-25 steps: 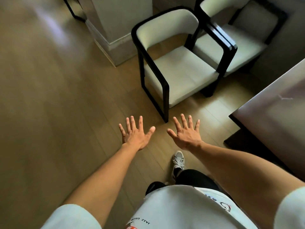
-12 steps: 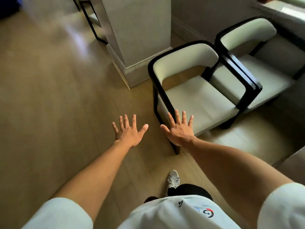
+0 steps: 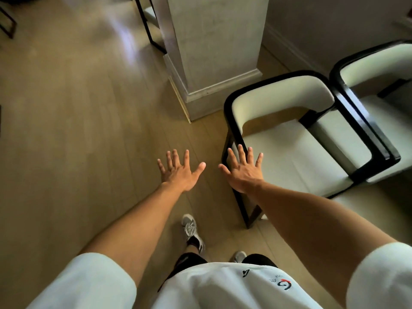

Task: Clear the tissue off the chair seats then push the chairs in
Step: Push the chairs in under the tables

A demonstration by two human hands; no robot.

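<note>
Two black-framed chairs with cream cushions stand side by side on the right. The nearer chair (image 3: 287, 157) shows a bare cream seat with no tissue on it. The second chair (image 3: 379, 70) sits behind it, cut off by the right edge. My left hand (image 3: 179, 170) is held out flat over the floor, fingers spread, holding nothing. My right hand (image 3: 242, 169) is spread the same way in front of the nearer chair's left arm, and I cannot tell whether it touches the frame. No tissue is visible anywhere.
A square white pillar (image 3: 211, 52) with a skirting base rises just left of and behind the nearer chair. Another black chair frame (image 3: 147, 23) shows beyond the pillar. Wooden floor (image 3: 78, 130) stretches to the left. My shoes (image 3: 191, 230) are below my hands.
The view has swung left and I have stepped closer: the chairs have shifted right, the table at the right has dropped out of view. Both hands stay spread and empty.
</note>
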